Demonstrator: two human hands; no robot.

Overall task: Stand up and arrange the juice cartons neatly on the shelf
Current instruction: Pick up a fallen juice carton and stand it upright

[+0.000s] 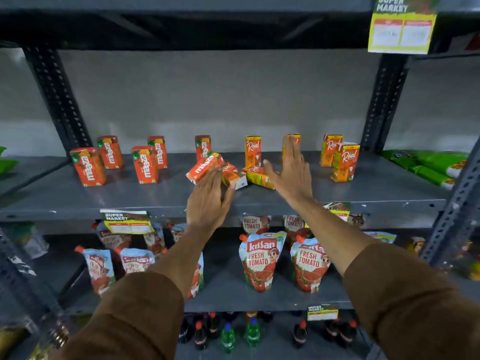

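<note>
I extend both hands flat and empty: left hand (207,201) toward the toppled cartons (231,172), right hand (293,172) fronting an upright carton (292,141), ready to right them on the shelf (130,196).

Dim, even light, soft blur throughout, wide-angle bending at the edges

Setting: a shop, supermarket aisle. Grey slotted-steel shelf (363,193) carries retail stock: juice cartons (89,166) beyond the fingers (207,178), Kissan tomato pouches (261,259) on the tier below them, soft-drink bottles (228,336) lower still. "Super Market" price tags (402,24) are clipped to the shelf edges.
</note>
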